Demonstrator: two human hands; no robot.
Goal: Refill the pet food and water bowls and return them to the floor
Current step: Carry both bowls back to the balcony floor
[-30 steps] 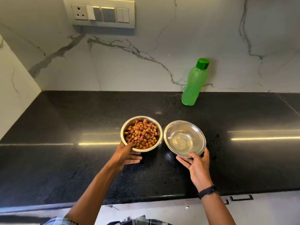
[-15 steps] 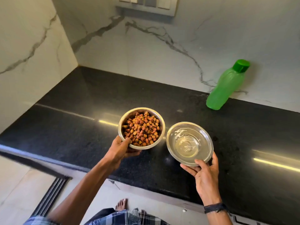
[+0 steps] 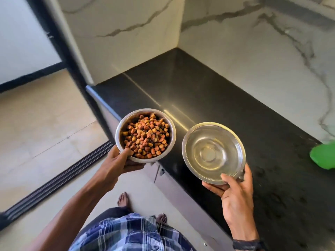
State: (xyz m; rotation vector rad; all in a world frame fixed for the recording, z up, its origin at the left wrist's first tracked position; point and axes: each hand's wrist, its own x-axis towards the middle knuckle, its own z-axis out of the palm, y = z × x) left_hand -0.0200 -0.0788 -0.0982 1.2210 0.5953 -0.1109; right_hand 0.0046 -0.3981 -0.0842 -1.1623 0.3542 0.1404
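Left hand grips the food bowl, right hand the water bowl. Carry both level, lower slowly to the floor.

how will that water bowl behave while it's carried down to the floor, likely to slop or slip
The water bowl looks shallow and wide, so its water would probably slop over if tilted. Only the right hand pinches its near rim, so the far side may dip. Smooth, shiny steel suggests it is rigid but possibly slippery when wet.
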